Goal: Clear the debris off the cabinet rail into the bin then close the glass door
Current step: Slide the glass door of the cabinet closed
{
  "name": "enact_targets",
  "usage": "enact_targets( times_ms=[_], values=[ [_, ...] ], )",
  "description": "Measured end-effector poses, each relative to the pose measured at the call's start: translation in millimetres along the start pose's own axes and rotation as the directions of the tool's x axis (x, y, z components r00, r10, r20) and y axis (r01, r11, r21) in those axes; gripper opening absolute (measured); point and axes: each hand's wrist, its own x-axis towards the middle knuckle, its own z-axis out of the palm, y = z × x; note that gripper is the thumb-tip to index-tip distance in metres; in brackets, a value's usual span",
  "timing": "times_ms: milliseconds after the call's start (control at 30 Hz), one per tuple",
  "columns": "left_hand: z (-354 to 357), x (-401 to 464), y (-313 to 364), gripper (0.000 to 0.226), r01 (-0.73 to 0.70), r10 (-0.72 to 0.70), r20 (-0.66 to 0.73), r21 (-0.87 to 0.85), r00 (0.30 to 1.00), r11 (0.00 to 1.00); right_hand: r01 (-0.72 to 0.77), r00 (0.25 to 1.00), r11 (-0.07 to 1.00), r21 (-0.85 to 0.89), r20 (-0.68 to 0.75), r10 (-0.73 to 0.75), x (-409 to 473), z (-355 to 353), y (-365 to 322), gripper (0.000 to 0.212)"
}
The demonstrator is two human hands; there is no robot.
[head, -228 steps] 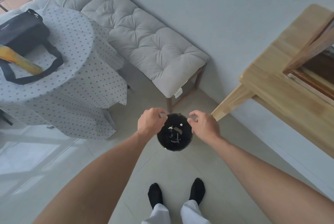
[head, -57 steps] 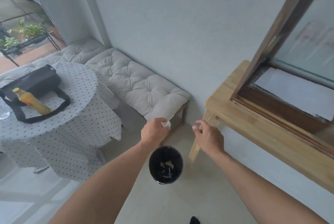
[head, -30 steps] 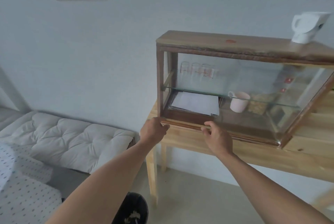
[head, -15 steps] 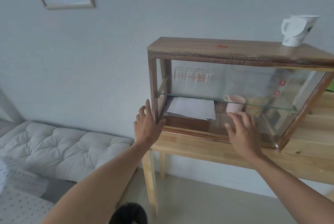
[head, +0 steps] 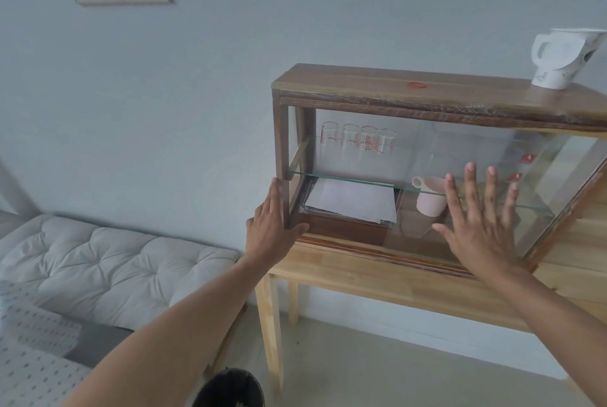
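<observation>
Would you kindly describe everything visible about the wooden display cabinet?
The cabinet is a dark-wood box with glass panes, standing on a pale wooden table against the wall. A glass shelf divides it: measuring glasses above, white papers and a pink cup below. A white jug stands on top. The left hand braces its left post; the right hand is spread flat over the front glass.

Red markings on the measuring glasses [head: 358, 142] seem graduated, but nothing reads.
</observation>
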Motion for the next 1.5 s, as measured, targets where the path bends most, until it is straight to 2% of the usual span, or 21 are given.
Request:
enact_targets(
  times_ms=[233, 667, 1033, 1400, 1500],
  values=[
    [-2, 0, -5, 0.133, -0.038, 0.038, 0.015, -0.023, 0.999, 0.999, 0.018, 0.999, 1.0, 0.008, -0.03, -0.017, 10, 1, -23, 0.126],
    [-10, -2, -6, 0.137, -0.057, 0.057, 0.033, -0.011, 0.998, 0.998, 0.072, 0.997, 0.992, 0.099, -0.046, -0.068, 58, -9, -137, 0.126],
    [-12, -2, -7, 0.14, -0.078, 0.078, 0.022, -0.002, 0.997, 0.997, 0.112, 0.994, 0.982, 0.152, -0.029, -0.109, 84, -18, -194, 0.12],
    [-13, -1, -10, 0.141, -0.082, 0.082, 0.012, 0.003, 0.997, 0.997, 0.103, 0.995, 0.984, 0.147, -0.004, -0.104, 97, -22, -226, 0.128],
    [-14, -1, -10, 0.141, -0.088, 0.087, 0.022, 0.008, 0.996, 0.996, 0.122, 0.992, 0.979, 0.163, 0.024, -0.128, 95, -29, -223, 0.124]
  ],
)
